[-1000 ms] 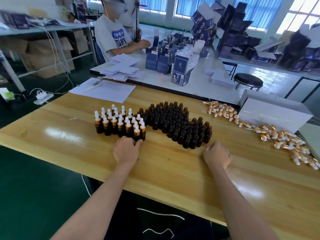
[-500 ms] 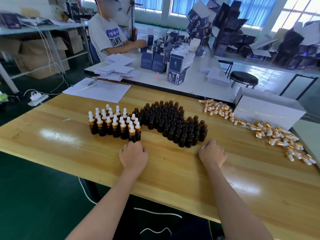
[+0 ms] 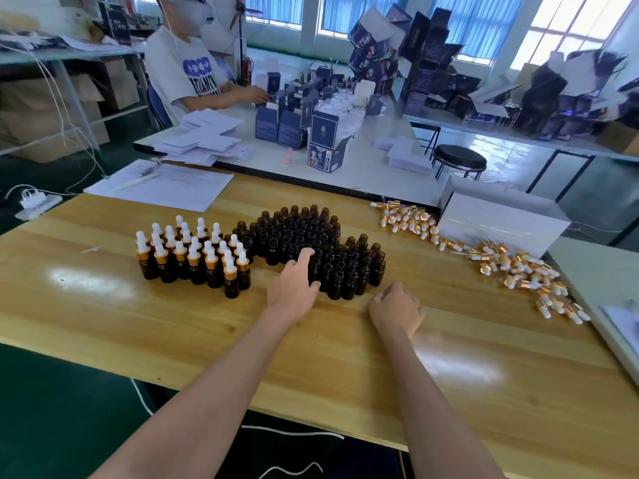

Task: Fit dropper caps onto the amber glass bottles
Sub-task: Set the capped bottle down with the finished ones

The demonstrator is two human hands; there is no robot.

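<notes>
Wooden worktop (image 3: 103,323) runs across the foreground of a packing room, and the amber glass bottles stand on it in two touching groups. Open-necked, the uncapped bottles (image 3: 332,243) form a dense cluster at the middle. The left hand (image 3: 294,285) reaches into the near left edge of that cluster, fingers (image 3: 306,254) and thumb curved round one front bottle (image 3: 314,269). The right hand (image 3: 397,309) rests on the wood just beside the cluster's near right corner, fingers tucked under in a loose fist with nothing in it. To the left of the open ones, the capped bottles (image 3: 193,257) stand upright in rows, each with a gold collar and a white rubber bulb. Loose dropper caps (image 3: 501,264) lie strewn in a long band along the right side, well apart from both hands, running from the far edge toward the near right. A white box (image 3: 501,223) sits just behind that band. At the far left corner lie sheets of paper (image 3: 179,188) with a pen (image 3: 136,183) on top. Beyond, a second person (image 3: 186,74) in a white T-shirt sits at a white table (image 3: 363,174) that carries navy cartons (image 3: 294,126) and stacks of white leaflets (image 3: 204,140). A black stool (image 3: 460,159) stands to the right of it, and a white power strip (image 3: 36,202) lies on the green floor at the left.
</notes>
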